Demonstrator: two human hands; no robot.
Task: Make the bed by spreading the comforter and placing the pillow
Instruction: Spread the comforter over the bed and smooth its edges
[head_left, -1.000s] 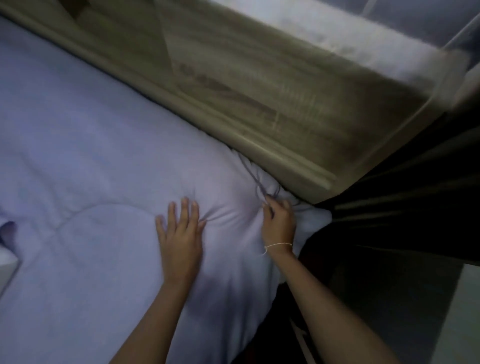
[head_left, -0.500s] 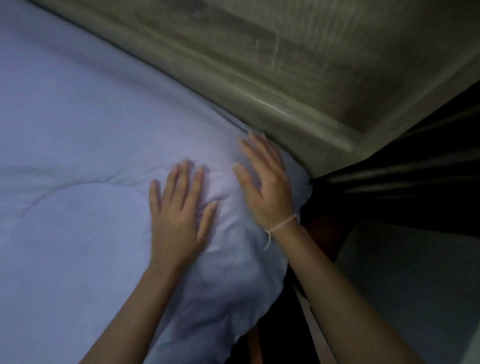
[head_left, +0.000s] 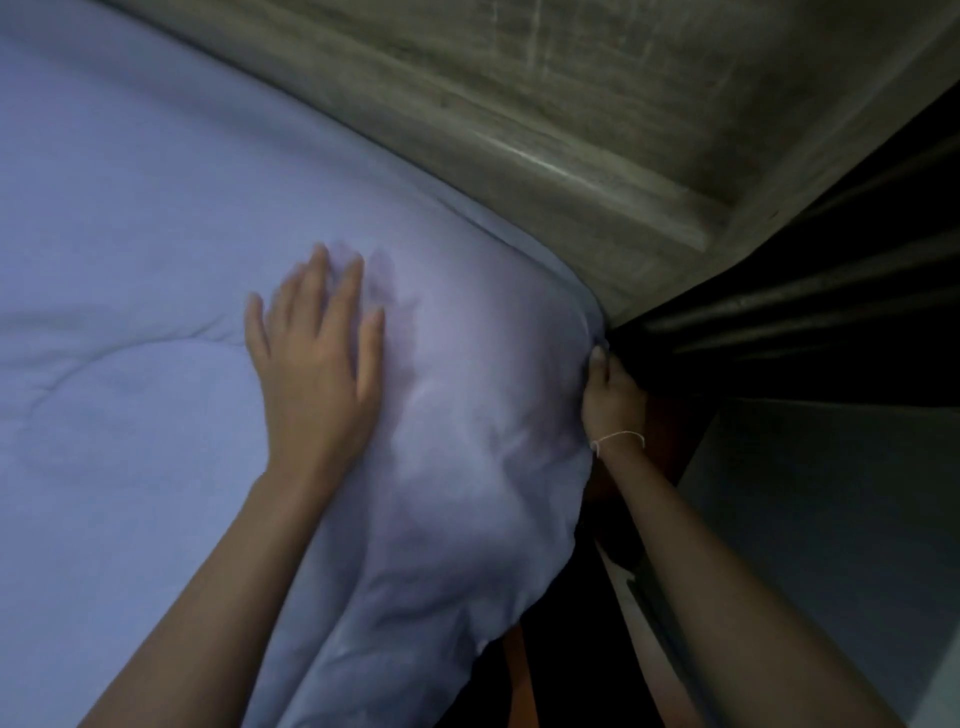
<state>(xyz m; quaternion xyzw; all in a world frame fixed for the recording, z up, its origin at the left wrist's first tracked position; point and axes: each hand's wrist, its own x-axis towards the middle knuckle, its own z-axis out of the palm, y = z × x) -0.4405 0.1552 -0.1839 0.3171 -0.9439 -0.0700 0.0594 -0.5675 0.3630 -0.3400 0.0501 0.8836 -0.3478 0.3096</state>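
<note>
A pale blue quilted comforter (head_left: 156, 218) covers the bed and fills the left and middle of the head view. Its corner bulges and hangs over the bed's edge near the wooden headboard (head_left: 597, 104). My left hand (head_left: 317, 358) lies flat on the comforter, fingers straight, pressing the bulge. My right hand (head_left: 610, 397) is at the comforter's corner edge, fingers curled round the fabric where it meets the headboard's end. No pillow is in view.
The wooden headboard runs diagonally across the top. Right of it hang dark pleated curtains (head_left: 831, 291). A grey floor or panel (head_left: 831, 519) lies at the lower right, with a dark gap beside the bed.
My right hand has left the top of the comforter, where it lay flat, and now grips the corner edge lower right. My left hand slid slightly up, still flat.
</note>
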